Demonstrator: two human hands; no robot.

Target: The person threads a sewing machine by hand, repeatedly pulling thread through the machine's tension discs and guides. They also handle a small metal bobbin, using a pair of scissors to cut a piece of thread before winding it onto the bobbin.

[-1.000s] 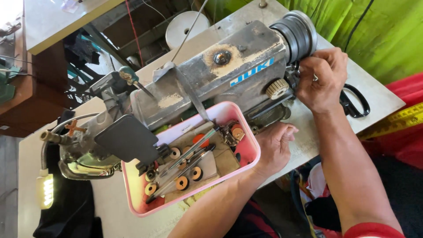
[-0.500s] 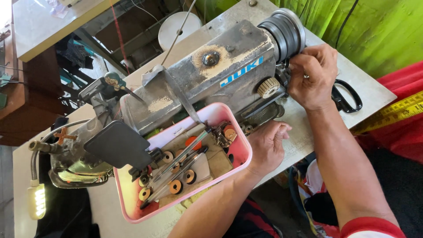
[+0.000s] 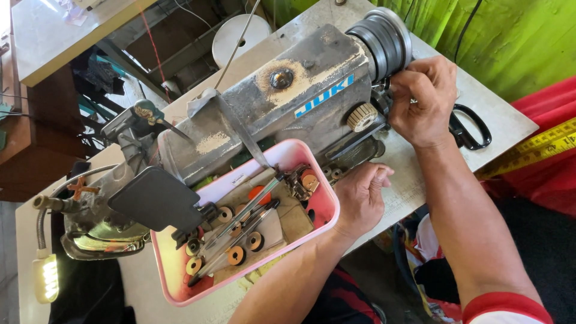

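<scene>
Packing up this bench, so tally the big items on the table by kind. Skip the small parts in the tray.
sewing machine: 1
pink tray: 1
black scissors: 1
gooseneck lamp: 1
Total: 4

Black-handled scissors [image 3: 471,129] lie on the grey table [image 3: 510,123], near its right edge. A yellow measuring tape [image 3: 534,153] runs across red fabric [image 3: 552,120] beyond that edge. Green cloth [image 3: 510,42] hangs behind. A lit gooseneck lamp [image 3: 47,277] sits at far left. A white disc [image 3: 240,33] lies behind the table.
</scene>
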